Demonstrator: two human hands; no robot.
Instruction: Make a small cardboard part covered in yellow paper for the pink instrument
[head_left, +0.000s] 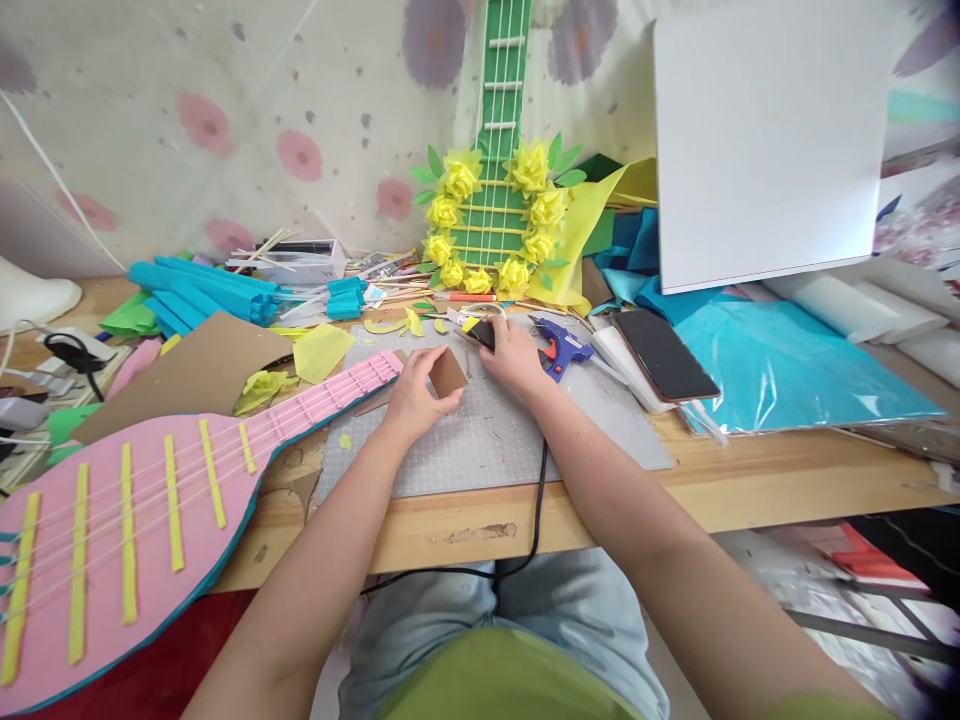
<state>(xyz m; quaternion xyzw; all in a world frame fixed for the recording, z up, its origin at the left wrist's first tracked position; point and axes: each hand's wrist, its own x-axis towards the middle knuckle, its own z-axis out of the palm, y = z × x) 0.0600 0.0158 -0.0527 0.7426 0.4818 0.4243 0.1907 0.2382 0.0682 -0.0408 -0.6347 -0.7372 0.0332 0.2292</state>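
Note:
My left hand (417, 398) is closed on a small folded piece of brown cardboard (448, 374), held between thumb and fingers above the grey cutting mat (450, 462). To its right, my right hand (516, 358) has its fingers around a black-and-yellow tool (480, 332), which looks like a utility knife; the hand covers part of it. Just beyond that hand lies a blue glue gun (564, 346), its black cord running over the table's front edge. A pink cardboard pipa-like instrument (150, 510) with yellow strips and white strings rests at the left, its neck reaching near my left hand.
A green instrument with yellow paper flowers (495, 215) leans against the back curtain. Blue crepe paper (206, 290) and a brown cardboard sheet (202, 365) lie left. At right are a black phone (664, 352), blue plastic-wrapped paper (795, 370) and a standing white board (769, 140).

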